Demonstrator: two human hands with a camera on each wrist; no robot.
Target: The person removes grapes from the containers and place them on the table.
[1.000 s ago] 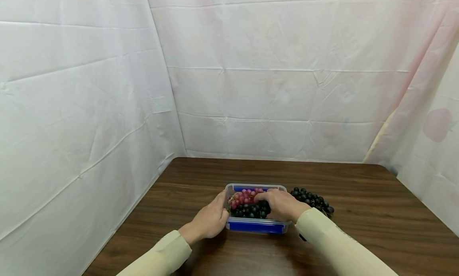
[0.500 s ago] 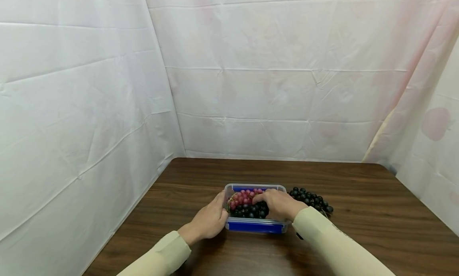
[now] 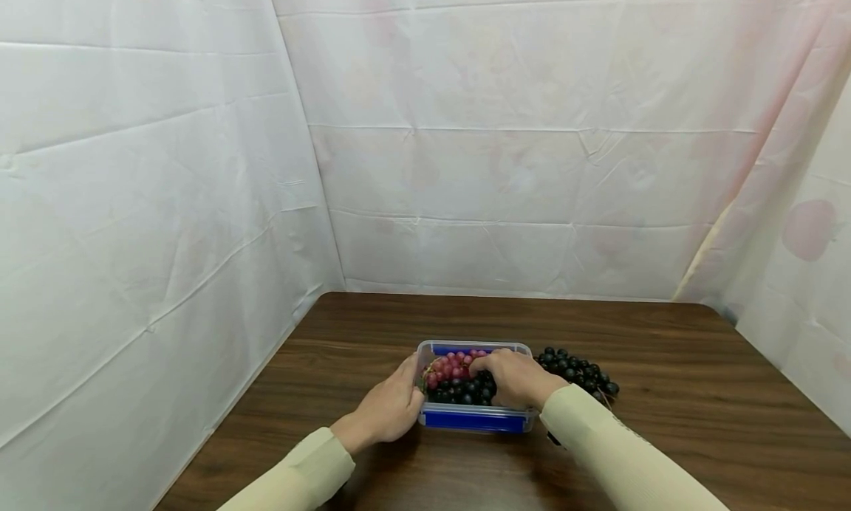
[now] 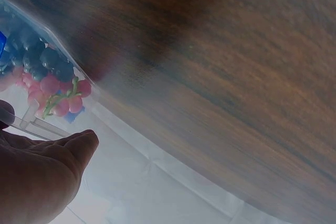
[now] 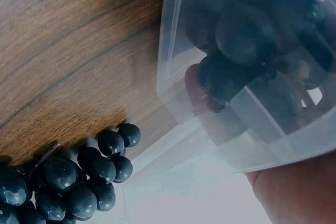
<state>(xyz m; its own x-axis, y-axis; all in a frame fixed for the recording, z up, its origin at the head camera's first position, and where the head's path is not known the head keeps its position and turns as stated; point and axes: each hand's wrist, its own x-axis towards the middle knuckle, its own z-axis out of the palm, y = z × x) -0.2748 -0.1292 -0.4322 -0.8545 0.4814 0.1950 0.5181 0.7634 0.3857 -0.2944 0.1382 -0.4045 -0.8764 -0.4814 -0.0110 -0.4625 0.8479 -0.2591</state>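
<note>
Your right hand (image 3: 518,379), fingers bent but grip hidden, reaches inside the rectangular clear plastic box with blue latches (image 3: 475,421), long axis nine-to-three, nearer the round black grapes (image 3: 460,393) at its nine o'clock than your left hand (image 3: 391,404), laid straight-fingered, ungripping, against the box's nine-o'clock wall.

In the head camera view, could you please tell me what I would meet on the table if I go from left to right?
Left hand → pink grapes → right hand → black grapes lying outside the container.
</note>
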